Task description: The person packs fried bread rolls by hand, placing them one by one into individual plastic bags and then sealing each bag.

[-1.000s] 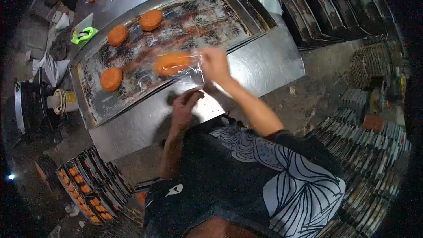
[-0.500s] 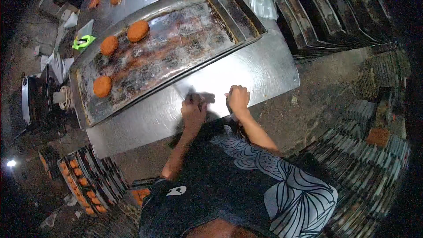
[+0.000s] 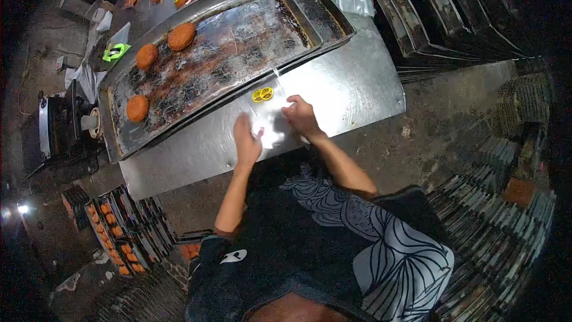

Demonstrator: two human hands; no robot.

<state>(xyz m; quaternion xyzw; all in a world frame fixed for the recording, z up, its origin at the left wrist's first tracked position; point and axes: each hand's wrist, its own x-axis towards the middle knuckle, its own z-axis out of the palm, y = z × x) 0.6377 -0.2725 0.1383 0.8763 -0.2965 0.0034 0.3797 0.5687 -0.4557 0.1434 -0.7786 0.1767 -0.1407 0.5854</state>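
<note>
A: Location of clear plastic bag [image 3: 271, 118]?
B: Lies flat on steel table [image 3: 357, 83], just in front of baking tray [image 3: 238, 30], between both hands.
A: Appearance?
B: Thin, transparent, glossy, with the table visible through the film. Carries a yellow ring-shaped print [image 3: 262, 94] near the far edge. Reflects a bright glare patch toward the near edge. Contents: cannot tell.
A: State of left hand [image 3: 246, 141]?
B: Spread open, fingers straight, palm down. Presses on the left part of the bag.
A: State of right hand [image 3: 301, 117]?
B: Rests on the right edge of the bag, fingers curled downward. Cannot tell whether pinching the film or only touching it.
A: Surroundings?
B: Three orange patties [image 3: 182, 36] on the far-left part of the tray, well apart from the bag, on a dark, stained surface. Stacked trays [image 3: 429, 12] at right. Crates [image 3: 113, 232] of orange pieces on the floor at lower left.
</note>
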